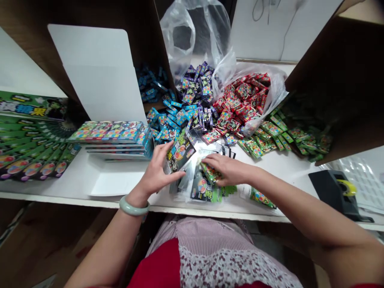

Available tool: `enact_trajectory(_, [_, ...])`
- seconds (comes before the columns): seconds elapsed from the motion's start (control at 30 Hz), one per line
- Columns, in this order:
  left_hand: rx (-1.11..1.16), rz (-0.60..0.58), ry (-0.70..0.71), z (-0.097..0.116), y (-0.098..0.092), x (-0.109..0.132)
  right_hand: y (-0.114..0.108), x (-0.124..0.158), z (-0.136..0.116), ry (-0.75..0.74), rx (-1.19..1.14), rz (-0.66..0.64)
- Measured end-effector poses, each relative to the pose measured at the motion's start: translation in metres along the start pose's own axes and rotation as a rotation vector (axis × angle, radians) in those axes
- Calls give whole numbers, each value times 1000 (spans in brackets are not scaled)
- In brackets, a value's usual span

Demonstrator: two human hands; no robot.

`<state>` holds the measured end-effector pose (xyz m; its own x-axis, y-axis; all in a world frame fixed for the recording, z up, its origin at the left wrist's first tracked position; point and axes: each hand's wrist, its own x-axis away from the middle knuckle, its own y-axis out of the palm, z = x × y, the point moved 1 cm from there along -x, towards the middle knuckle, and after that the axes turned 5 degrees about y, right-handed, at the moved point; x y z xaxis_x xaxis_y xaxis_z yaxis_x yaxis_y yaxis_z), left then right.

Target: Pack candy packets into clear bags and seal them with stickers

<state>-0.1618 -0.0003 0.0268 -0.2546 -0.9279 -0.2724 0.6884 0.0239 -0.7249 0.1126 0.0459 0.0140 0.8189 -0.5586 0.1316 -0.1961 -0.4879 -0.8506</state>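
Note:
My left hand (158, 171) grips a clear plastic bag with a printed dark card (179, 153) inside, held tilted just above the white table (120, 180). My right hand (228, 169) lies on a small green candy packet (211, 173), fingers curled over it, on top of a pile of clear printed bags (201, 189). Heaps of small packets lie just beyond both hands: blue packets (168, 120), purple packets (196, 88), red packets (243, 102) and green packets (270, 134).
A stack of filled flat packs (112, 134) sits left of my hands, with fanned green cards (33, 160) further left. A white folded board (99, 72) stands behind. Brown cardboard boxes (339, 80) flank the heaps. A tape dispenser (339, 190) sits at right.

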Motion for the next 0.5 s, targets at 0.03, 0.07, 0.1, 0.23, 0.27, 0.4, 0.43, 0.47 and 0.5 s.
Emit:
enact_trajectory(0.03, [-18, -8, 26, 0, 1, 1, -7, 12, 1, 54, -62, 89])
enact_trajectory(0.07, [-36, -24, 57, 0, 3, 2, -15, 26, 1, 118, -113, 192])
enact_trajectory(0.1, [-50, -47, 91, 1, 6, 2, -24, 39, 0, 169, -147, 297])
enact_trajectory(0.23, [-69, -147, 210, 6, 23, -5, -51, 71, -18, 155, -88, 415])
enact_trajectory(0.27, [-70, -164, 237, 9, 27, -7, -55, 72, -23, 133, -41, 379])
enact_trajectory(0.4, [-94, -220, 346, 17, 33, -10, -60, 63, -32, 71, 91, 248])
enact_trajectory(0.43, [-100, -237, 369, 18, 33, -10, -60, 60, -31, 55, 101, 225])
enact_trajectory(0.47, [-100, -255, 386, 18, 33, -9, -59, 58, -29, 42, 109, 207])
enact_trajectory(0.5, [-89, -272, 398, 19, 33, -9, -59, 56, -26, 32, 118, 195])
